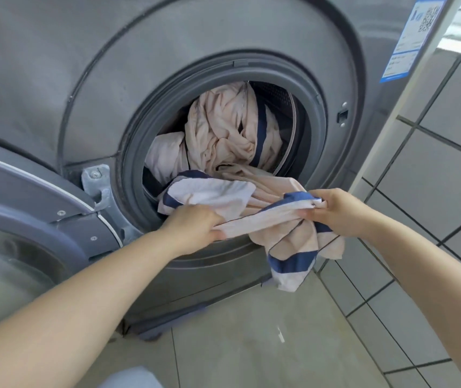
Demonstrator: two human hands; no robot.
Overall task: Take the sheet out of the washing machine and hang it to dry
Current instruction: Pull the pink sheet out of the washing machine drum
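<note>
A pale pink sheet (223, 130) with dark blue bands fills the round drum opening of a grey front-loading washing machine (56, 79). Part of the sheet spills out over the rubber door seal (139, 119) and hangs down in front of the machine. My left hand (193, 225) grips the sheet's edge at the lower left of the opening. My right hand (338, 211) pinches the same edge further right, and the stretch of cloth between my hands is pulled taut. A loose fold dangles below my right hand.
The machine's door (28, 219) stands open at the left, its glass window low beside my left arm. A tiled wall (433, 169) runs along the right. Grey floor tiles (251, 345) lie below. A blue and white label (408, 37) is stuck on the machine's upper right.
</note>
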